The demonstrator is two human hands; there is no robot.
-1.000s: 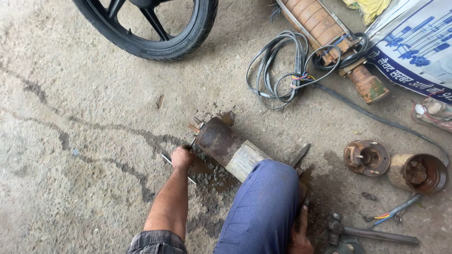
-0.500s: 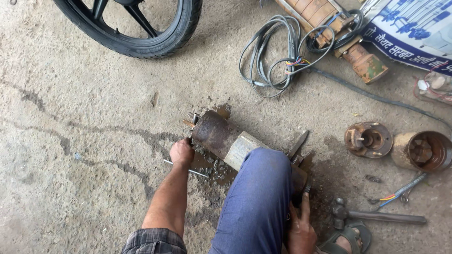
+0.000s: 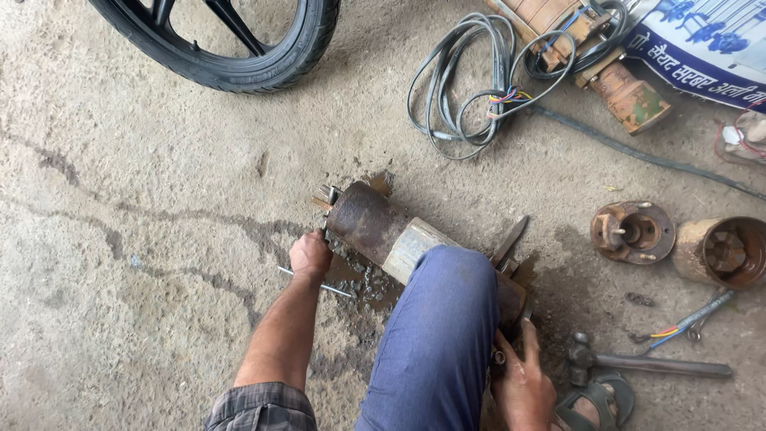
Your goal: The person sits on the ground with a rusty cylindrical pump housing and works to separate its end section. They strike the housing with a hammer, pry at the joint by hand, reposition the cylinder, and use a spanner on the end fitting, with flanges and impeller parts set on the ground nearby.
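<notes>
This is a repair workshop with work done on a bare, cracked concrete floor [image 3: 144, 239]. A tyre [image 3: 239, 64] lies at eleven o'clock, coiled cable [image 3: 471, 88] at one, rusty pump parts [image 3: 634, 231] at three, and a hammer [image 3: 646, 363] at four, all around a rusty motor [image 3: 375, 227] in an oily patch.

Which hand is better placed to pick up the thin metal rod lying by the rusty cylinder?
Probably the left hand: it rests right above the thin rod, beside the rusty cylinder. The right hand is at the cylinder's far end, with the knee between it and the rod.
</notes>
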